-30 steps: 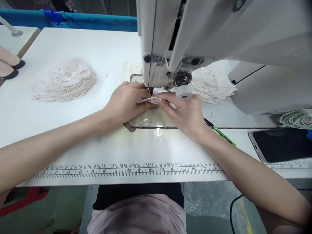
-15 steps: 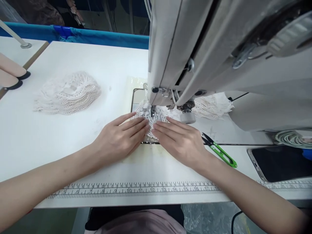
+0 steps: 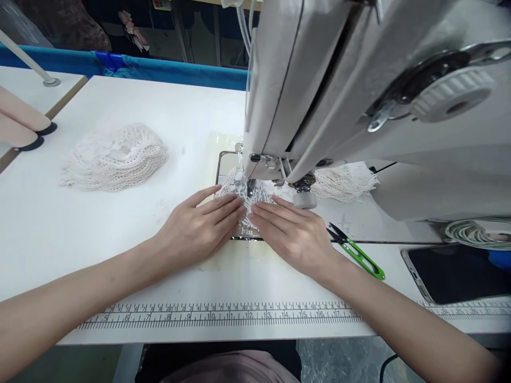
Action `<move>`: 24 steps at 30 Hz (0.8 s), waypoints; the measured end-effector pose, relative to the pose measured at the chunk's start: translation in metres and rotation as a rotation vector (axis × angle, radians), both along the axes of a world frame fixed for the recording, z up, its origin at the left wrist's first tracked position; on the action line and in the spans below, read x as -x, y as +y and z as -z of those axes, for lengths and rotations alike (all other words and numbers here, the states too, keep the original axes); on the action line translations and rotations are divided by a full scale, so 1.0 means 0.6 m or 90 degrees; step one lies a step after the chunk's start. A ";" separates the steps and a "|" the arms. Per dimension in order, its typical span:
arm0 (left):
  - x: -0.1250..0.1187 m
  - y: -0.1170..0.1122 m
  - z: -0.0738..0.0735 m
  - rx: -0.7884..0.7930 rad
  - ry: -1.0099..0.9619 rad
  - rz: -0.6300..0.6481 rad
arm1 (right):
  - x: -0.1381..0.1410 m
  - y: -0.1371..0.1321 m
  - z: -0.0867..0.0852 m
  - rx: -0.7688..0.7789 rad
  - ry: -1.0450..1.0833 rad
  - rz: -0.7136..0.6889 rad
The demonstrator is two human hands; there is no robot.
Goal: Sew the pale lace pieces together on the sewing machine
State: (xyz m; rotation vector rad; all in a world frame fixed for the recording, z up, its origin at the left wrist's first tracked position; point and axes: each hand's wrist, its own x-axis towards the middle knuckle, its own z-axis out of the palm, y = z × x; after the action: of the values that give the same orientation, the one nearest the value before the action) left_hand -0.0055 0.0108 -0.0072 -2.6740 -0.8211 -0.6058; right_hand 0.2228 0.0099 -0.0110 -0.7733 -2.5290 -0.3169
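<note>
A small white lace piece [image 3: 239,192] lies under the presser foot [image 3: 250,187] of a white sewing machine [image 3: 359,90]. My left hand [image 3: 199,226] lies flat on the table, fingers stretched out, its fingertips pressing on the lace's left side. My right hand [image 3: 293,234] lies flat too, fingers extended, with its fingertips on the lace's right side just in front of the needle. Neither hand grips anything.
A stack of white lace pieces [image 3: 115,157] sits at the left of the white table [image 3: 80,239]. More lace [image 3: 347,181] lies behind the machine. Green thread snips [image 3: 357,252] and a phone [image 3: 459,271] lie to the right. A printed ruler [image 3: 223,314] runs along the front edge.
One second ago both hands were bunched round the lace at the needle. Since then the fingers have flattened out on the lace. The camera view has tilted upward.
</note>
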 end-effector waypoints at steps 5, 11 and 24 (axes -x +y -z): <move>-0.001 0.008 0.005 0.021 -0.012 -0.019 | 0.002 0.008 0.003 -0.025 -0.006 0.010; 0.000 0.011 0.007 0.037 -0.013 -0.033 | 0.005 0.015 0.004 -0.046 -0.010 0.026; 0.000 -0.001 0.004 0.051 -0.029 -0.010 | 0.000 0.000 0.003 -0.044 -0.011 0.012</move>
State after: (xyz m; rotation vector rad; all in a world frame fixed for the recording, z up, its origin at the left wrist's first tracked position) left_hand -0.0054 0.0103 -0.0097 -2.7323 -0.8955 -0.6443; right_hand 0.2229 0.0100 -0.0131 -0.7700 -2.5136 -0.4172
